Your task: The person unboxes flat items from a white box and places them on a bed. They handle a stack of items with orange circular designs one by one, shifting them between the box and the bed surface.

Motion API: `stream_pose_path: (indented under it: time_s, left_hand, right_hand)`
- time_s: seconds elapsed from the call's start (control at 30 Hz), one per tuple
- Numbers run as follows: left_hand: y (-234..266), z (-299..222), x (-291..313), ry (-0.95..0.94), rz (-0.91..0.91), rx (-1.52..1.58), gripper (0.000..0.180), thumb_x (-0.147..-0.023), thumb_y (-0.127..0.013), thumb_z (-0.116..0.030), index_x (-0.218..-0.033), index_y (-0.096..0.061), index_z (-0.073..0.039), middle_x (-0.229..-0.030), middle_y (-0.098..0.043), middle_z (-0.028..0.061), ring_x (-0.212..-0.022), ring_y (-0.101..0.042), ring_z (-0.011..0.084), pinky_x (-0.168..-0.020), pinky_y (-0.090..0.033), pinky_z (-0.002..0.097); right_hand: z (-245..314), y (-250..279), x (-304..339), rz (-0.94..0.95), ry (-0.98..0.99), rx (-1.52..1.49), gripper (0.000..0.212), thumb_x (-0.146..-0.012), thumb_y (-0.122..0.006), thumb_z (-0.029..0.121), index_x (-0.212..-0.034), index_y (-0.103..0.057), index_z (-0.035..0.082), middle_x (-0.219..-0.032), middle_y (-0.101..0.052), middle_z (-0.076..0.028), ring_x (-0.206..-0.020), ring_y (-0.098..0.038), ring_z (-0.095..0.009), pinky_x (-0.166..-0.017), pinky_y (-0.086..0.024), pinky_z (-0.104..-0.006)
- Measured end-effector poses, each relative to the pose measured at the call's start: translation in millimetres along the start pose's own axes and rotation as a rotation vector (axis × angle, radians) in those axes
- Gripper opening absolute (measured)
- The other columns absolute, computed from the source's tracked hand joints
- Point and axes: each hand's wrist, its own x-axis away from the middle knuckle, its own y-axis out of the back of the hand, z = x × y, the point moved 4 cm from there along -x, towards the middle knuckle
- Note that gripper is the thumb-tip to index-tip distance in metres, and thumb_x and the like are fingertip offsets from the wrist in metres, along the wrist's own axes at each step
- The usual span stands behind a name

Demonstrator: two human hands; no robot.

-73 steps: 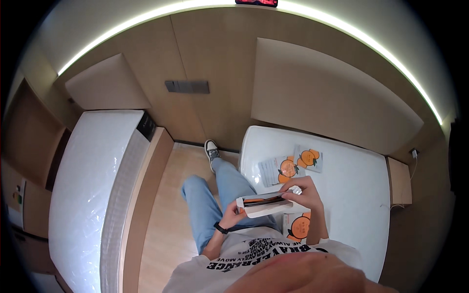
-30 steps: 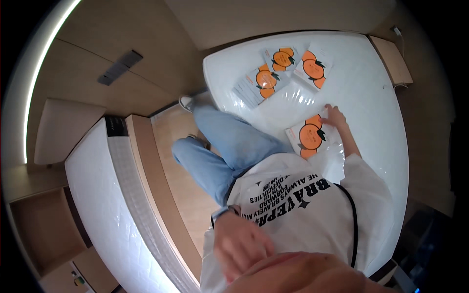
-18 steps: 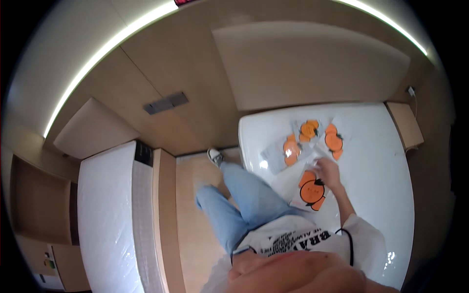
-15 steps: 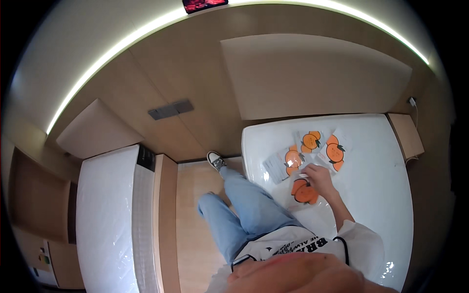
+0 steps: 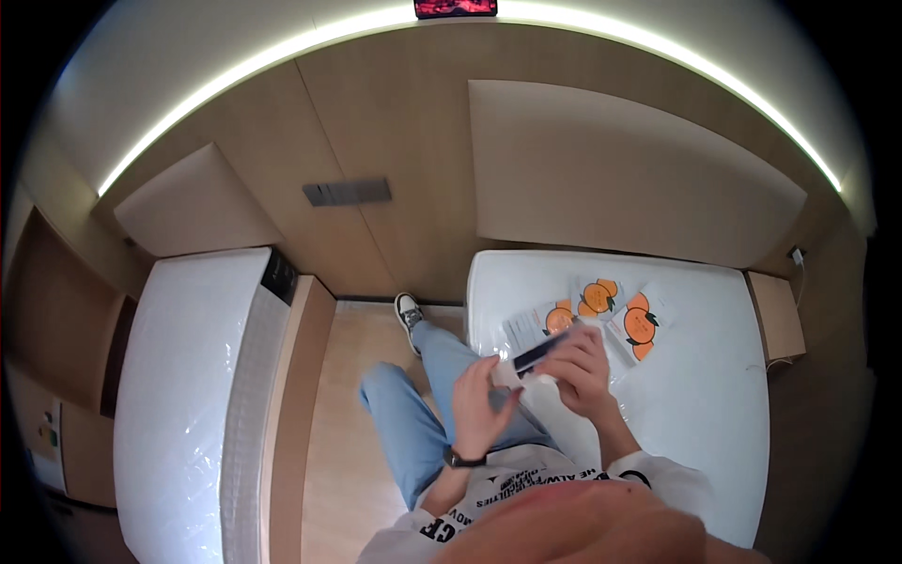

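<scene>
Both hands hold a flat white packet [image 5: 537, 354], tilted above my lap, with a dark band on the side that shows. My left hand [image 5: 477, 406], a dark watch on its wrist, is closed on the packet's left end. The right hand [image 5: 577, 374] grips its other end, fingers bent over it. Just beyond, on the plastic-covered mattress [image 5: 700, 414], lie three pale packets printed with oranges: a left packet [image 5: 558, 318], partly hidden by the held one, a middle packet [image 5: 598, 297] and a right packet [image 5: 640, 321].
A second wrapped mattress [image 5: 183, 395] lies to the left, beside a wooden bed side [image 5: 299, 376]. My legs [image 5: 404, 414] reach over the floor between the beds. A padded headboard [image 5: 620, 179] lines the wall, and a small wooden stand [image 5: 775, 315] is at the far right.
The nearest packet has been lifted off the mattress by my right hand and brought left over my lap. My left hand has come into view and holds it too. The view has shifted.
</scene>
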Motion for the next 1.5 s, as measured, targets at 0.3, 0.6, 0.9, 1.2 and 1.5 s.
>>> stream_pose_path:
  time_s: [0.3, 0.6, 0.9, 1.2, 1.5]
  left_hand:
    - [-92, 127, 68, 0.629, 0.019, 0.928, 0.021, -0.092, -0.059, -0.015, -0.108, -0.054, -0.002, -0.097, -0.062, 0.0023, -0.084, -0.056, 0.0081, -0.076, -0.045, 0.0224]
    - [25, 40, -47, -0.179, 0.199, -0.183, 0.039, -0.081, -0.062, -0.013, -0.12, -0.057, -0.012, -0.112, -0.061, 0.0107, -0.098, -0.059, 0.0307, -0.082, -0.048, 0.0356]
    - [102, 20, -118, -0.933, 0.064, -0.796, 0.03, -0.076, -0.062, -0.013, -0.105, -0.058, -0.021, -0.116, -0.058, 0.001, -0.111, -0.054, 0.0184, -0.098, -0.042, 0.0425]
    - [108, 37, -113, -1.132, 0.26, -0.908, 0.018, -0.076, -0.062, -0.013, -0.093, -0.057, -0.012, -0.106, -0.061, 0.0033, -0.109, -0.055, 0.0206, -0.105, -0.039, 0.0403]
    - [121, 47, -135, -0.624, 0.315, -0.365, 0.038, -0.079, -0.064, -0.018, -0.115, -0.058, -0.009, -0.109, -0.062, 0.0085, -0.104, -0.056, 0.0244, -0.092, -0.04, 0.0371]
  right_hand:
    - [-210, -95, 185, 0.203, -0.679, 0.506, 0.063, -0.085, -0.06, 0.036, -0.139, -0.039, 0.009, -0.145, -0.032, -0.018, -0.132, -0.029, -0.039, -0.106, -0.022, -0.0543]
    - [-187, -125, 235, 0.509, -0.739, 0.66, 0.082, -0.082, -0.058, 0.05, -0.148, -0.023, 0.016, -0.152, -0.015, -0.021, -0.14, -0.009, -0.044, -0.107, -0.006, -0.0656]
    - [-155, -98, 268, 0.95, -0.513, 0.654, 0.073, -0.086, -0.056, 0.038, -0.148, -0.022, 0.022, -0.153, -0.015, -0.018, -0.137, -0.016, -0.045, -0.104, -0.011, -0.0691]
    - [-168, -41, 272, 0.691, -0.99, 0.854, 0.07, -0.084, -0.06, 0.044, -0.142, -0.031, 0.019, -0.126, -0.05, -0.017, -0.111, -0.048, -0.041, -0.088, -0.043, -0.0522]
    - [-179, -72, 238, 0.324, -1.133, 0.818, 0.097, -0.07, -0.075, 0.044, -0.144, -0.022, 0.01, -0.104, -0.054, -0.027, -0.092, -0.057, -0.041, -0.074, -0.049, -0.0483]
